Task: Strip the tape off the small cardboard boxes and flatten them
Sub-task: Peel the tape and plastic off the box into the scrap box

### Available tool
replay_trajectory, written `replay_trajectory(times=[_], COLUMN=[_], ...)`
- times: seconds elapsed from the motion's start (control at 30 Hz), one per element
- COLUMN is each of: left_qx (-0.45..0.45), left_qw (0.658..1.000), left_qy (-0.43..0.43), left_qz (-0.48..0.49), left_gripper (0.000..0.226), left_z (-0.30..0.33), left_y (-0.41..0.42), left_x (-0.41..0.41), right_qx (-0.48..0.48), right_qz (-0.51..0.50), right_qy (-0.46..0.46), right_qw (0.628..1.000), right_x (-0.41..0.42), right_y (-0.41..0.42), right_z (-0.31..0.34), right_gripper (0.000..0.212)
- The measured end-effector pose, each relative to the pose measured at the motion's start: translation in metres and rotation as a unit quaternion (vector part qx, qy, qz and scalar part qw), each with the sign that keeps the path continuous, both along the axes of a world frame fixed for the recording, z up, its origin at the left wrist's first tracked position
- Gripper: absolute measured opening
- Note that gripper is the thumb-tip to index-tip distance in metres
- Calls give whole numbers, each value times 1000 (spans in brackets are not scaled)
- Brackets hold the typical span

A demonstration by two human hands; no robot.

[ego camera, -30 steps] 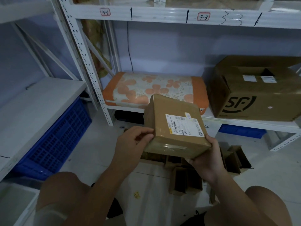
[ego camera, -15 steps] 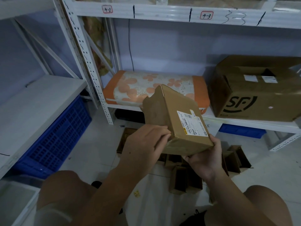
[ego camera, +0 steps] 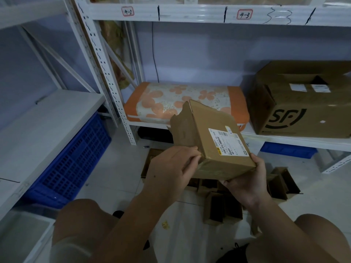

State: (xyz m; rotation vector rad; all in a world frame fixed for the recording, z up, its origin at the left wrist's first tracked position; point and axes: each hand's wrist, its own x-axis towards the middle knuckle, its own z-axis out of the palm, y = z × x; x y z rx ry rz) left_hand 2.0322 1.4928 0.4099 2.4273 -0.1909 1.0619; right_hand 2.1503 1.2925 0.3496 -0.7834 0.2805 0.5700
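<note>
I hold a small brown cardboard box (ego camera: 210,137) with a white shipping label (ego camera: 228,142) tilted in front of me, above the floor. Its left end shows loose, ragged flaps. My left hand (ego camera: 173,168) curls its fingers against the box's near left corner, where clear tape covers the near face. My right hand (ego camera: 245,182) grips the box from below at its near right corner. Several small opened cardboard boxes (ego camera: 222,207) lie on the tiled floor beneath.
White metal shelving (ego camera: 106,73) stands ahead and to the left. On the low shelf lie an orange flowered cushion (ego camera: 182,99) and a large SF cardboard box (ego camera: 300,103). A blue crate (ego camera: 76,158) sits under the left shelf. My knees frame the bottom.
The box has turned so its left end with loose flaps faces me. My left hand slid from the near top edge to the near left corner.
</note>
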Motion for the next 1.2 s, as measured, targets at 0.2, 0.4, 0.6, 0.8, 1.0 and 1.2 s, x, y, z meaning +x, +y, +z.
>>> replay_trajectory(times=[0.2,0.4,0.6,0.8,1.0,1.2], left_qx=[-246,-375,-373,-319,-232,-266], left_qw=[964,879,852,892,945,931], left_qy=[99,292,368,318,203,218], left_qz=[3,40,-3,-45,-108,-123], left_gripper=[9,15,8,13,16,11], left_z=[8,15,20,20,20,18], left_y=[-10,-4,2,-9,-20,-18], left_x=[-3,6,7,2,-2,-5], right_qx=[-11,-34,-39,-18,-23,-19], right_qz=[-15,-40,-52,-32,8,11], right_qy=[-15,-39,-24,-14,-6,4], right_qw=[1000,998,998,999,1000,1000], right_x=[2,6,7,4,2,2], right_y=[-4,-7,-11,-5,2,-2], right_z=[0,-4,-10,-7,-4,-9], right_gripper=[49,51,54,52,54,52])
